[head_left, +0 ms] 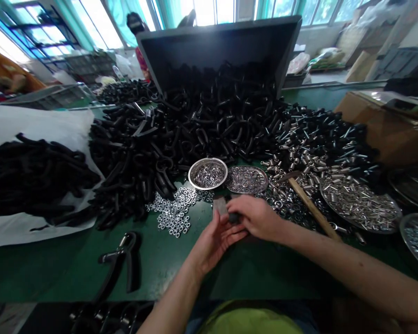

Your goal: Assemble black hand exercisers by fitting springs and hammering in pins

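My left hand [216, 243] lies palm up at the middle of the green table, its fingers stretched out under the right one. My right hand [259, 215] is closed, pinching a small black part [233, 218] over the left fingers; its exact kind is hidden. Just beyond the left thumb sits a grey metal block [220, 207]. Shiny nuts [176, 213] are heaped to the left. A round metal bowl [208, 174] of small metal pieces and an oval tray [246, 179] of little rings stand behind the hands. At the left lies a black plastic clamp [120, 262] with a spring.
Black clamp parts [202, 125] spill from a tilted grey bin [219, 46]. On the right are springs [310, 167], a hammer with a wooden handle [315, 208], a tray of metal pins [362, 204] and a cardboard box [386, 125]. Other people are in the background.
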`<action>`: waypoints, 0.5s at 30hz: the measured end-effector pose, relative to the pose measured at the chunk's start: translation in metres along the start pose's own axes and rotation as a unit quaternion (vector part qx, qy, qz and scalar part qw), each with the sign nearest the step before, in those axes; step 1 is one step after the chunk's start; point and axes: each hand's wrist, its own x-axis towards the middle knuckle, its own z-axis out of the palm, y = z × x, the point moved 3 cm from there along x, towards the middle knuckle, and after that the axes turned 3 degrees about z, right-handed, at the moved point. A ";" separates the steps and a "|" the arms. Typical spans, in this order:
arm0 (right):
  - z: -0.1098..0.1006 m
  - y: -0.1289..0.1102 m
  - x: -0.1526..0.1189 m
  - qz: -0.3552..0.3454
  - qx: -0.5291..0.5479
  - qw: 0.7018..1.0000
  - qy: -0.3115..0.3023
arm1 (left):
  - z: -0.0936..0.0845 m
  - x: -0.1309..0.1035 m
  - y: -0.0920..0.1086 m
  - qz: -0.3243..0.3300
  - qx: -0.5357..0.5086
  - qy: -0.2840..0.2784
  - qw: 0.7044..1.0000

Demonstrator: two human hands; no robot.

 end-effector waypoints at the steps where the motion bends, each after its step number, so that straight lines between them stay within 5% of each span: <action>1: 0.005 -0.014 -0.006 -0.041 0.005 0.999 -0.030 | 0.005 0.002 -0.001 -0.007 -0.030 -0.011 0.999; 3: 0.008 -0.021 -0.010 -0.091 0.001 0.994 -0.066 | 0.005 0.003 0.003 0.022 -0.046 0.000 0.999; 5: -0.002 0.007 -0.002 -0.075 -0.027 0.995 -0.057 | -0.006 0.001 0.010 0.078 -0.021 0.044 0.996; 8: -0.029 0.096 0.020 0.132 -0.156 0.979 0.011 | -0.041 -0.009 0.028 0.183 0.052 0.153 0.970; 11: -0.047 0.178 0.034 0.256 -0.211 0.943 0.033 | -0.082 -0.028 0.049 0.253 0.190 0.272 0.909; 15: -0.049 0.226 0.033 0.313 -0.212 0.926 0.026 | -0.123 -0.052 0.070 0.252 0.422 0.360 0.793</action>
